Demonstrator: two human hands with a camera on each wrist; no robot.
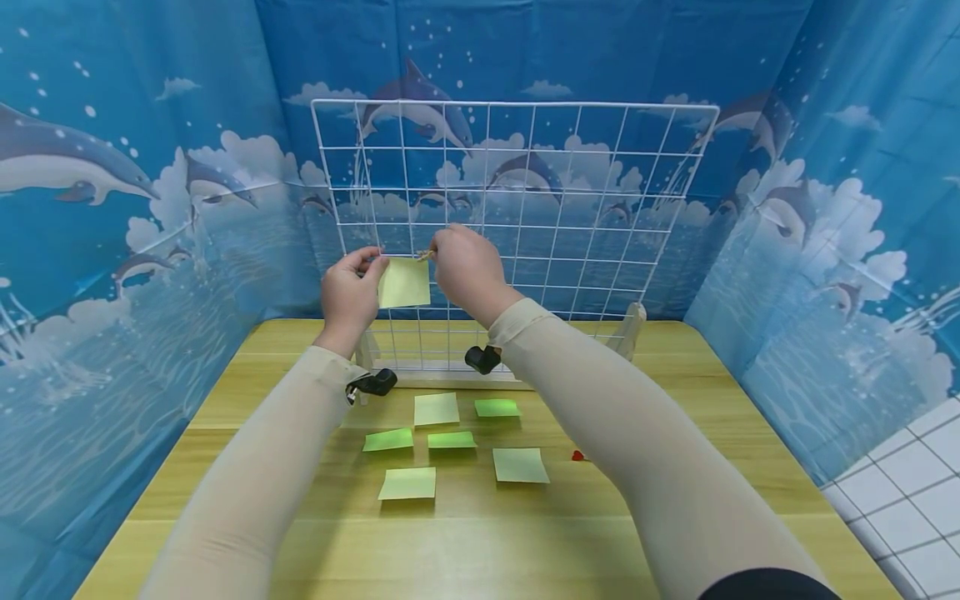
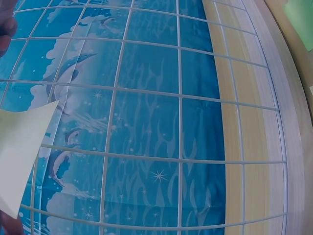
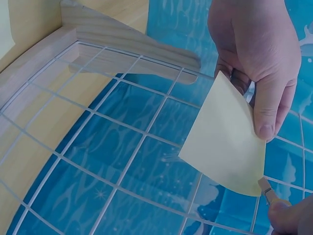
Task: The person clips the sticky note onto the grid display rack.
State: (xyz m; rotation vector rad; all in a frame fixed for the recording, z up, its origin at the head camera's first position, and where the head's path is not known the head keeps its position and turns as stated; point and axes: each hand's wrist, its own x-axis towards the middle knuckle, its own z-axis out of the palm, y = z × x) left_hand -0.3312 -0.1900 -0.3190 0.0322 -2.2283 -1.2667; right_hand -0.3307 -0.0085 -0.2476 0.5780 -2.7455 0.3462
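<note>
Against the white wire grid (image 1: 558, 225) hangs a pale yellow sticky note (image 1: 403, 283), its lower part curling outward. My left hand (image 1: 351, 293) pinches the note by its upper left edge, thumb in front. At the upper right corner my right hand (image 1: 471, 268) pinches a small wooden clothespin (image 3: 266, 188), whose tip meets the paper. In the right wrist view the left hand (image 3: 257, 63) appears above the note (image 3: 225, 142), and only fingertips of the right hand (image 3: 288, 218) show. The left wrist view catches just part of the note (image 2: 22, 152).
The grid stands on a wooden base (image 1: 457, 379) with side supports. On the table (image 1: 465, 550) lie several yellow and green notes, among them a yellow one (image 1: 521, 466) and a green one (image 1: 497, 408). A small red piece (image 1: 577, 456) sits beside my right forearm. Dolphin-print curtains (image 1: 150, 250) surround the table.
</note>
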